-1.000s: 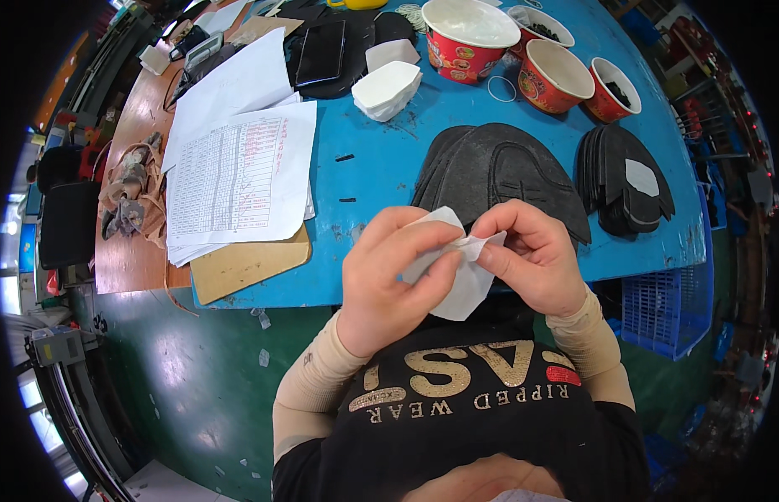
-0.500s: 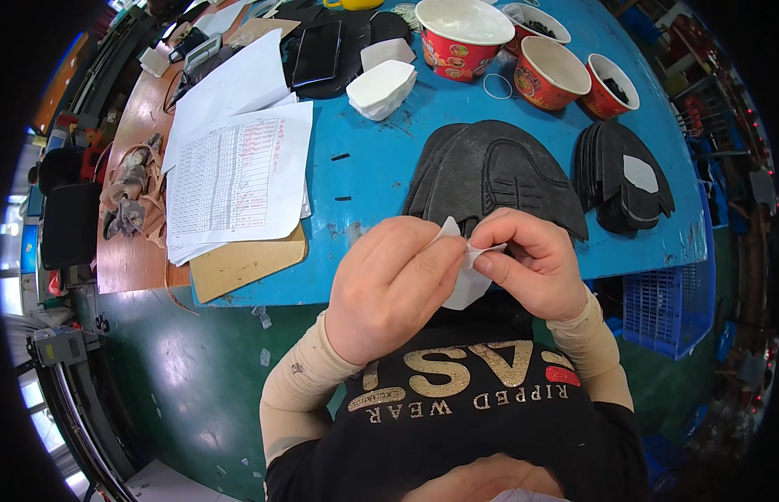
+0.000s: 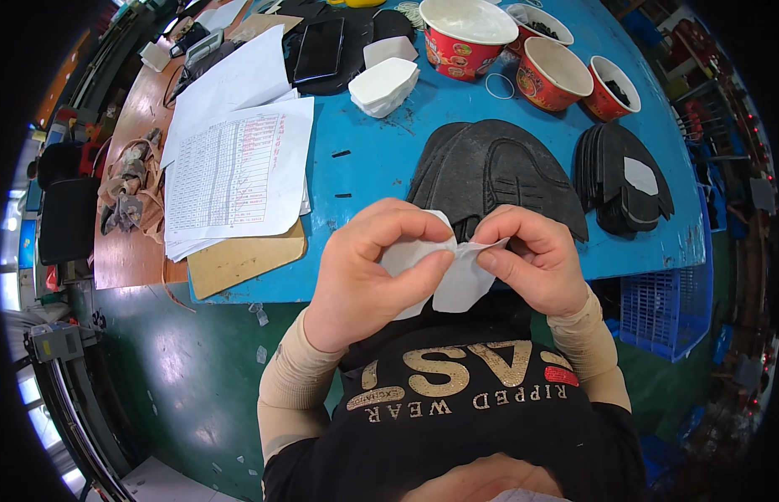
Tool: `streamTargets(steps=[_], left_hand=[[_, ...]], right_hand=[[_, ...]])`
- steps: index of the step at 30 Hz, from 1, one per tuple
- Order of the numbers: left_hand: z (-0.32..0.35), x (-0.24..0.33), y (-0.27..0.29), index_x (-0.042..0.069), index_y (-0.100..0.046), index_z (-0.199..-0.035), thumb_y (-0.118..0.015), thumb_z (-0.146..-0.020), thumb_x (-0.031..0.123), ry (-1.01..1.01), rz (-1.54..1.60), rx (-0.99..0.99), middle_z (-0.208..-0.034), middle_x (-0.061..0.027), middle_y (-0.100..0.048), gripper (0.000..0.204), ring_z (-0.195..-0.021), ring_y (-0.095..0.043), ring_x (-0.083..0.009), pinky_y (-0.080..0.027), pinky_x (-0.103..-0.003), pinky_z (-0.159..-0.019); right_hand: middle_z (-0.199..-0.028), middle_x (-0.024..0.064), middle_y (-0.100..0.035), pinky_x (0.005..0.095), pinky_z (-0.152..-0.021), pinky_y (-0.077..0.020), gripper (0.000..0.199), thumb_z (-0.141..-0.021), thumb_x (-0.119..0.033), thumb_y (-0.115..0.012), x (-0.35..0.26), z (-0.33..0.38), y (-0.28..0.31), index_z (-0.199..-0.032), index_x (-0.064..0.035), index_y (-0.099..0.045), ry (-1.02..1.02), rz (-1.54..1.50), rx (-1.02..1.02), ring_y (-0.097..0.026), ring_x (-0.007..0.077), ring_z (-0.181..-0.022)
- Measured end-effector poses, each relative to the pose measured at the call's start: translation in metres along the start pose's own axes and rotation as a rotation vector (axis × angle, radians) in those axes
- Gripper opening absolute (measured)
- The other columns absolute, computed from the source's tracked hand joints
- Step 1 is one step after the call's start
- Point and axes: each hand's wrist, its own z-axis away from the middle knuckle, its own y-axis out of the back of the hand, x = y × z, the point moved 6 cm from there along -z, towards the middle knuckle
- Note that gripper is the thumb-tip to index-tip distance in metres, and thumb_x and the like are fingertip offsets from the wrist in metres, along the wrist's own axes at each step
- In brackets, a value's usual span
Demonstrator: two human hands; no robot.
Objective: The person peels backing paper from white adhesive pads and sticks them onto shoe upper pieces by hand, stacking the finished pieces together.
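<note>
Thin white sheet pieces (image 3: 463, 286) hang between my hands over the table's front edge. My left hand (image 3: 352, 280) is closed, thumb and index finger pinching one white piece (image 3: 402, 258) that shows through the loop of the fingers. With thumb and fingertips, my right hand (image 3: 536, 259) grips a folded white corner. Whether the two parts are separate sheets or layers of one, I cannot tell. Just beyond lies a fanned stack of black shoe-upper pieces (image 3: 523, 180) with stitched lines. A smaller black stack (image 3: 619, 171) with a white patch on top sits to its right.
Red paper tubs (image 3: 460, 63) stand at the back, some with small black bits inside. A white stack (image 3: 385, 88), a phone (image 3: 320, 50) and printed sheets (image 3: 239, 167) on a tan board (image 3: 247, 263) lie left. A blue crate (image 3: 665, 314) is below the table's right side.
My left hand has turned and drawn slightly left, opening a loop between thumb and index finger. The white material has spread into two visible parts. My right hand has barely moved.
</note>
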Motion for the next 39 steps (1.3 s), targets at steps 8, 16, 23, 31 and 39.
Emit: streamTargets(steps=[8,16,23,31,39], left_hand=[[-0.001,0.012,-0.005,0.002,-0.064,-0.088,-0.067,-0.072,-0.002,-0.119,-0.205,-0.061,-0.085,-0.0055,-0.060,0.016,-0.081,-0.057,-0.0132,-0.044,-0.025,-0.070],[-0.002,-0.003,-0.014,0.000,-0.064,-0.081,-0.067,-0.075,0.002,-0.047,-0.125,-0.037,-0.079,-0.0089,-0.062,0.008,-0.070,-0.061,-0.0188,-0.048,-0.028,-0.063],[-0.002,-0.020,-0.015,-0.001,-0.064,-0.083,-0.065,-0.080,0.006,0.099,0.095,-0.031,-0.079,-0.0056,-0.063,0.007,-0.075,-0.059,-0.0114,-0.046,-0.025,-0.068],[-0.003,-0.027,-0.018,-0.002,-0.064,-0.083,-0.062,-0.083,0.007,0.170,0.142,-0.111,-0.079,-0.0041,-0.063,0.009,-0.076,-0.057,-0.0087,-0.045,-0.023,-0.068],[0.006,-0.050,0.030,0.000,-0.063,-0.088,-0.059,-0.088,0.008,0.298,0.469,0.374,-0.077,-0.0020,-0.063,0.009,-0.068,-0.057,-0.0062,-0.046,-0.020,-0.060]], right_hand=[[-0.088,0.0058,-0.062,0.0246,-0.070,-0.0455,0.016,-0.080,0.000,-0.064,-0.004,-0.002,-0.001,-0.096,-0.0015,-0.062,0.117,0.076,-0.023,-0.058,0.0126,-0.077],[-0.106,0.0077,-0.058,0.0359,-0.082,-0.0429,0.038,-0.062,0.002,-0.073,-0.043,0.006,-0.006,-0.097,-0.0120,-0.066,0.590,0.554,0.246,-0.054,0.0275,-0.097],[-0.109,0.0057,-0.059,0.0379,-0.082,-0.0393,0.035,-0.059,-0.010,-0.076,-0.038,0.004,-0.006,-0.093,-0.0154,-0.068,0.693,0.784,0.106,-0.056,0.0255,-0.097],[-0.110,0.0059,-0.059,0.0392,-0.082,-0.0390,0.031,-0.061,-0.012,-0.076,-0.038,-0.005,-0.004,-0.089,-0.0142,-0.065,0.690,0.787,0.018,-0.055,0.0269,-0.099],[-0.115,0.0202,-0.055,0.0460,-0.090,-0.0474,0.016,-0.078,-0.002,-0.065,-0.035,0.036,0.041,-0.079,-0.0062,-0.050,0.496,-0.207,0.079,-0.059,0.0357,-0.106]])
